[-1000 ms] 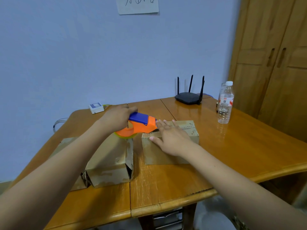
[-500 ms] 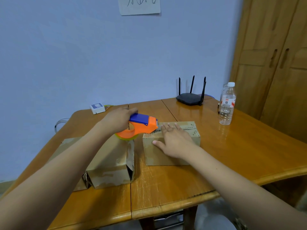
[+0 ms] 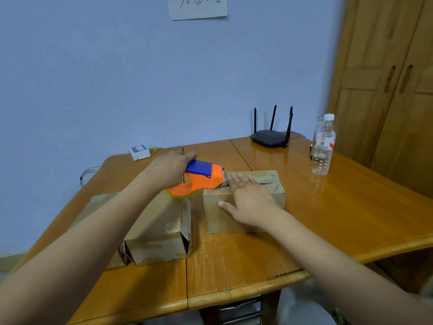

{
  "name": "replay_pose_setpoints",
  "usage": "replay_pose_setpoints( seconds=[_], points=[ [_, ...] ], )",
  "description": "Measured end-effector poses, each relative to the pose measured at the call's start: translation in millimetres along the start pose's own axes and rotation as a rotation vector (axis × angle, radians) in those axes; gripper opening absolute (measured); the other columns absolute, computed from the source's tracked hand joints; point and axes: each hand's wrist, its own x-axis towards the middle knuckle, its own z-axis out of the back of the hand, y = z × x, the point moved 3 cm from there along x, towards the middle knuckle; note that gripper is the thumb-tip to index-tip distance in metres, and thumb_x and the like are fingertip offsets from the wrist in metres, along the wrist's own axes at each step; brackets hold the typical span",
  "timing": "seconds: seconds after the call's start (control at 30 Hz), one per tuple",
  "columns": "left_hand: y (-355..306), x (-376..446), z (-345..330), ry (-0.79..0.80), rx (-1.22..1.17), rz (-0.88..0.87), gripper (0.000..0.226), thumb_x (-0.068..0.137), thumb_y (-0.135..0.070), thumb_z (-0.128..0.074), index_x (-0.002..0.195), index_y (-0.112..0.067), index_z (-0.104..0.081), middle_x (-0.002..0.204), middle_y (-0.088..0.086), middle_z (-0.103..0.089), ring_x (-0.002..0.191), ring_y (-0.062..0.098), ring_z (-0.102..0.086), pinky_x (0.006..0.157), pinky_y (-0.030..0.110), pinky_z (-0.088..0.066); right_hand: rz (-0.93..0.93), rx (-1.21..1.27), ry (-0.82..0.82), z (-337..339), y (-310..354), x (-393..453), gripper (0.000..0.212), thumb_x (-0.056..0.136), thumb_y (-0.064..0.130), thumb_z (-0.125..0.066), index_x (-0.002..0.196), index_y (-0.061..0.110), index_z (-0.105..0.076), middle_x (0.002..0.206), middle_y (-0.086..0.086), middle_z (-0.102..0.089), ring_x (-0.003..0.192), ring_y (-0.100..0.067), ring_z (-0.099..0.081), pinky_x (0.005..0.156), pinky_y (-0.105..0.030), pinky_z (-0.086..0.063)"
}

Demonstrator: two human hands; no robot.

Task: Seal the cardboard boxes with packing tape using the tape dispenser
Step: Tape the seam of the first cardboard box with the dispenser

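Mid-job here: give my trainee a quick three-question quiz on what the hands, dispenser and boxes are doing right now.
1. True or false: the left hand grips the tape dispenser.
2. The right hand lies on: A) the water bottle, B) the small cardboard box, C) the router.
3. Fill in: the dispenser's front end sits at the small box's ____ edge, as seen by the camera.

Key: 1 true; 2 B; 3 left.
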Motion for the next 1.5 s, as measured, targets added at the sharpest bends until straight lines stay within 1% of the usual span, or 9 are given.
replay_pose_setpoints(
  seconds=[0.13,0.3,0.43,0.6,0.77,1.03,1.13,1.33,1.5],
  points=[
    [1,2,-1,-0.006,0.002,0.002,0.048,0.082,0.002,-0.052,0.121,-0.024,-0.045,0.099,0.005,-0.056,0.088,0.023,-0.058,0.068,0.038,-0.055,0.001,0.001,0.001,1,0,-1,0.081,0.101,0.064,-0.027,0.16,0.01,-0.014,0.167,-0.012,-0.011,0.155,-0.026,-0.011,0.125,-0.042,-0.01],
    [1,5,-4,0.004,0.007,0.0,0.053,0.084,0.008,-0.049,0.125,-0.024,-0.044,0.103,0.005,-0.056,0.091,0.024,-0.059,0.07,0.036,-0.054,-0.006,0.028,0.032,8,0,-4,0.079,0.101,0.065,-0.03,0.161,0.017,-0.013,0.168,-0.007,-0.008,0.155,-0.024,-0.009,0.124,-0.039,-0.013],
    [3,6,-4,0.023,-0.009,-0.018,0.056,0.084,0.011,-0.046,0.128,-0.023,-0.044,0.104,0.005,-0.054,0.092,0.023,-0.057,0.069,0.034,-0.049,-0.013,0.038,0.041,9,1,-4,0.079,0.101,0.065,-0.03,0.161,0.017,-0.014,0.168,-0.007,-0.009,0.155,-0.024,-0.009,0.124,-0.039,-0.012],
    [7,4,-4,0.001,-0.006,-0.04,0.051,0.087,0.006,-0.049,0.129,-0.023,-0.045,0.103,0.005,-0.056,0.092,0.023,-0.057,0.073,0.033,-0.048,-0.019,0.034,0.048,13,1,-8,0.078,0.101,0.065,-0.029,0.161,0.017,-0.014,0.168,-0.006,-0.008,0.155,-0.023,-0.009,0.123,-0.038,-0.014],
    [21,0,-6,-0.039,0.008,-0.054,0.045,0.089,0.001,-0.049,0.125,-0.024,-0.046,0.102,0.005,-0.06,0.092,0.023,-0.057,0.079,0.039,-0.052,-0.025,0.051,0.075,17,1,-11,0.077,0.101,0.065,-0.03,0.161,0.019,-0.015,0.169,-0.004,-0.006,0.155,-0.022,-0.008,0.123,-0.037,-0.015],
    [24,-4,-7,-0.069,0.01,-0.054,0.039,0.089,0.0,-0.049,0.12,-0.024,-0.045,0.1,0.006,-0.06,0.089,0.024,-0.056,0.073,0.035,-0.045,-0.022,0.048,0.082,20,1,-15,0.076,0.102,0.064,-0.029,0.162,0.02,-0.013,0.169,-0.003,-0.005,0.155,-0.022,-0.007,0.123,-0.037,-0.014],
    [23,-8,-8,-0.075,-0.021,-0.059,0.038,0.089,-0.003,-0.051,0.118,-0.027,-0.043,0.099,0.004,-0.06,0.088,0.023,-0.057,0.072,0.036,-0.05,-0.018,0.043,0.089,21,-1,-19,0.076,0.102,0.064,-0.028,0.162,0.021,-0.012,0.169,-0.002,-0.004,0.155,-0.021,-0.006,0.123,-0.036,-0.014],
    [16,-13,-6,-0.088,-0.046,-0.054,0.034,0.087,-0.002,-0.051,0.112,-0.026,-0.044,0.093,0.004,-0.06,0.083,0.022,-0.058,0.072,0.039,-0.052,-0.016,0.045,0.105,24,-6,-27,0.074,0.102,0.063,-0.029,0.162,0.023,-0.01,0.169,0.002,-0.003,0.155,-0.018,-0.006,0.122,-0.037,-0.019],
    [7,-16,-4,-0.088,-0.057,-0.059,0.031,0.088,-0.006,-0.054,0.109,-0.026,-0.043,0.089,0.003,-0.06,0.08,0.022,-0.057,0.07,0.037,-0.05,-0.033,0.045,0.106,16,-15,-29,0.076,0.099,0.068,-0.027,0.162,0.027,-0.011,0.169,0.005,-0.004,0.155,-0.023,-0.01,0.119,-0.043,-0.027]
  ],
)
